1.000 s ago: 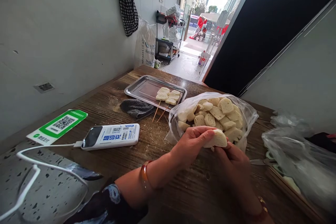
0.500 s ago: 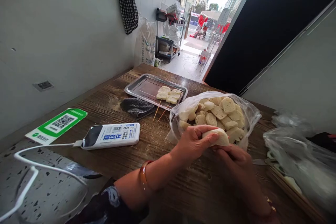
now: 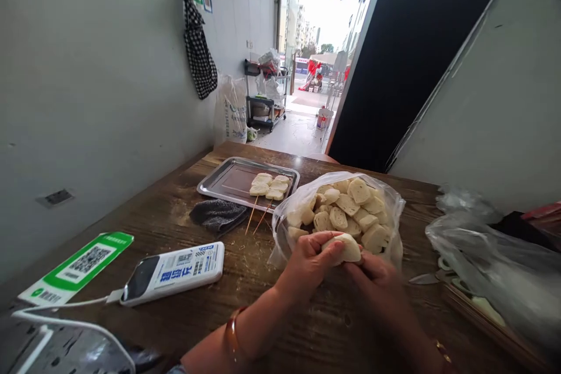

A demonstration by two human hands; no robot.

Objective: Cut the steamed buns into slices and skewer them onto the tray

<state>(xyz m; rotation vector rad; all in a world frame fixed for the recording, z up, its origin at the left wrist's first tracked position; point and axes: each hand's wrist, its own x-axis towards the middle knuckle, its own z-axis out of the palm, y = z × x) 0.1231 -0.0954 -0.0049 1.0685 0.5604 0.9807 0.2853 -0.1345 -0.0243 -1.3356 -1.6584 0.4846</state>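
Note:
My left hand (image 3: pixel 313 258) is closed around a pale slice (image 3: pixel 347 247) that looks like steamed bread, thumb on the near face. My right hand (image 3: pixel 374 280) is pinched against the slice's lower right edge; anything inside those fingers is hidden. Just beyond both hands, a clear plastic bag (image 3: pixel 284 217) stands wide-mouthed, full of similar slices (image 3: pixel 348 204). A metal tray (image 3: pixel 219 179) lies behind and to the left. On it rest pale slices (image 3: pixel 269 186) threaded on thin wooden skewers (image 3: pixel 251 216), whose ends stick out over the near rim.
Left of my hands lie a dark cloth (image 3: pixel 219 215), a white power bank (image 3: pixel 175 272) with a cable, and a green QR card (image 3: pixel 83 266). At right are scissors (image 3: pixel 427 279) and crumpled plastic bags (image 3: pixel 486 257). A cart (image 3: pixel 267 96) stands by the doorway.
The view has tilted up, so the table items sit lower in the picture. Both hands stay together at the slice, with little change in their grip.

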